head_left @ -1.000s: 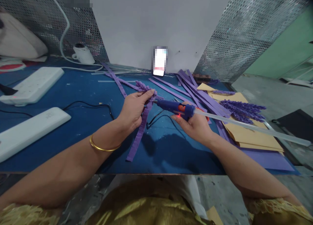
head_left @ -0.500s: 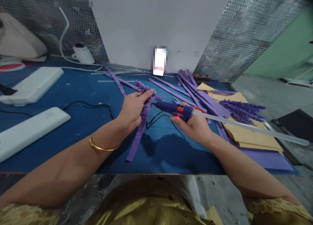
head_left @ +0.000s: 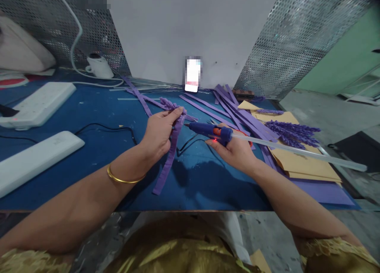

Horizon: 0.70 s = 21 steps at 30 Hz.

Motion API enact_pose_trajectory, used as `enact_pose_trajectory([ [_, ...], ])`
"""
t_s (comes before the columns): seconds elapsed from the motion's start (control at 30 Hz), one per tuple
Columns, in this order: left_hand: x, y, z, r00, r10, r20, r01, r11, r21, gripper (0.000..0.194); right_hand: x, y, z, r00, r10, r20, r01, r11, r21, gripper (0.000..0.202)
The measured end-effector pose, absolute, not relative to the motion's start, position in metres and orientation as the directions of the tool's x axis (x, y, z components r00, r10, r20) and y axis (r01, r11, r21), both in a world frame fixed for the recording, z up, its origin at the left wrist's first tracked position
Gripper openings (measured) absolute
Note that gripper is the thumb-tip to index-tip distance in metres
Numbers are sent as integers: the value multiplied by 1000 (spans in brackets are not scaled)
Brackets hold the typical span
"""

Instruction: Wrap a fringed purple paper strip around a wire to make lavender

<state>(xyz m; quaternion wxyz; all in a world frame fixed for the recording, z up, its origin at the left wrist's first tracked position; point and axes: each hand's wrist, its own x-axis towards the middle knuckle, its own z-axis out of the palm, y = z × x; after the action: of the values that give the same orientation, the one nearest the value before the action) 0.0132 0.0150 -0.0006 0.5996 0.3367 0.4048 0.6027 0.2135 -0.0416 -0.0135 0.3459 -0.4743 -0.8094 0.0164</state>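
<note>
- A ruffled purple flower (head_left: 168,103) is pinched in the left hand (head_left: 158,133) at center frame, its flat paper strip (head_left: 168,162) hung toward the lower left.
- A smooth blue glue gun (head_left: 204,129), fitted with a translucent stick (head_left: 285,148), is gripped by the right hand (head_left: 237,152), its nozzle (head_left: 187,124) pointed left, just beside the strip.

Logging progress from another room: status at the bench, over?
Left hand: pinching purple fringed spike, purple strip hanging. Right hand: gripping glue gun, nozzle close to strip. Black cord on table below.
</note>
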Motion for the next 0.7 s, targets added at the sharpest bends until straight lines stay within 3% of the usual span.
enact_pose_trajectory([
  [0.13, 14, 15, 1, -66, 992, -109, -457, 67, 887, 18, 217, -40, -11, -248, 836, 490, 622, 525, -581, 34],
  [0.23, 13, 16, 1, -63, 989, -130, -446, 89, 890, 17, 217, -39, -8, -198, 870, 451, 432, 490, -757, 42],
  [0.47, 12, 16, 2, -52, 981, -186, -434, 145, 889, 14, 224, -23, -3, 3, 939, 344, 92, 342, -935, 45],
  [0.57, 12, 14, 2, -17, 973, -228, -447, 197, 873, 14, 233, -8, -5, 109, 973, 204, -70, 212, -975, 47],
  [0.7, 13, 11, 1, 67, 964, -256, -475, 257, 842, 15, 241, 9, -14, 115, 981, -154, -228, -125, -966, 28],
])
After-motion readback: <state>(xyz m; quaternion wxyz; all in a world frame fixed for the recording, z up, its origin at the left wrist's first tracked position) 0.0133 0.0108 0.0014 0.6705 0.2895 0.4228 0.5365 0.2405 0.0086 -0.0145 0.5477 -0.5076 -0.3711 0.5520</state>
